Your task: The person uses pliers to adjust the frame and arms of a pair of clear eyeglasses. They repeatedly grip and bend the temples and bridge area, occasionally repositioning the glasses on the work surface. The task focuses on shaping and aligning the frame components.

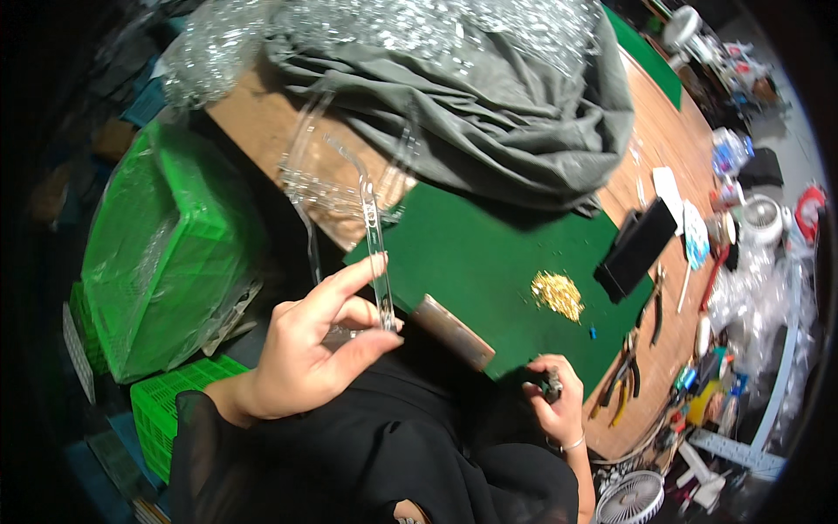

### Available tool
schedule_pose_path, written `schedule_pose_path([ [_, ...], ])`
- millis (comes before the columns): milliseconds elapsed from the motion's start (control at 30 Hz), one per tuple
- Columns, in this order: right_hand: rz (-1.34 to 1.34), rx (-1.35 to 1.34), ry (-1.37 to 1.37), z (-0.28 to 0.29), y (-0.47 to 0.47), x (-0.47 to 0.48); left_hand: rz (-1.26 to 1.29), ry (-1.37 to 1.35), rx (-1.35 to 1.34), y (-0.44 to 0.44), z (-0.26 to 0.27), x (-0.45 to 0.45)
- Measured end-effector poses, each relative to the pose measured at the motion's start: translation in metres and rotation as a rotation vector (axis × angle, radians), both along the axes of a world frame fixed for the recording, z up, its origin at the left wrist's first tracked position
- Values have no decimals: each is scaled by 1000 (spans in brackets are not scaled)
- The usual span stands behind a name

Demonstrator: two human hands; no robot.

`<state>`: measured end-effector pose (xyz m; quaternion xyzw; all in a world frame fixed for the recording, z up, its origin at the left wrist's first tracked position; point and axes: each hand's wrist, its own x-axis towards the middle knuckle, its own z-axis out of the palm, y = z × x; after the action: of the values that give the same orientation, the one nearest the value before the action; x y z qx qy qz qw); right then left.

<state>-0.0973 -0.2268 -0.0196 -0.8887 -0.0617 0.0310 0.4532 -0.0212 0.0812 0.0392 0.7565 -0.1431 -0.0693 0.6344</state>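
My left hand (pixel 308 357) pinches a clear plastic eyeglass frame between thumb and fingers. One of its temple arms (pixel 373 229) points up and away from me, and small print shows on it. The rest of that frame is partly hidden behind my fingers. Lower right, my right hand (pixel 560 399) is curled around a small dark, rough-textured tool (pixel 553 385), whose exact kind I cannot tell. Beyond it, a heap of tiny gold-coloured metal pieces (pixel 556 295) lies on the green mat (pixel 471 255). More clear frames (pixel 327 190) rest on the table's left corner.
Many clear eyeglass frames (pixel 419 26) are heaped on a grey cloth (pixel 497 131). A worn block (pixel 455 333) sits at the mat's near edge. Pliers (pixel 622 376) and a black case (pixel 635 249) lie right. Green crates (pixel 177 236) stand left; a small white fan (pixel 763 216) is far right.
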Motion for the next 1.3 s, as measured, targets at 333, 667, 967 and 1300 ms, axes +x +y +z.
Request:
schedule_pose_path([
  [333,31,-90,32,-3,5,7,126,-86,377,5,-26,73],
  [667,-70,-84,69,1,10,19,-90,-530,601,-12,-63,134],
  [967,-93,-17,158,-5,11,27,250,-273,1019,-104,-92,323],
  [1300,64,-232,72,9,9,25,-238,-5,-195,-65,30,199],
])
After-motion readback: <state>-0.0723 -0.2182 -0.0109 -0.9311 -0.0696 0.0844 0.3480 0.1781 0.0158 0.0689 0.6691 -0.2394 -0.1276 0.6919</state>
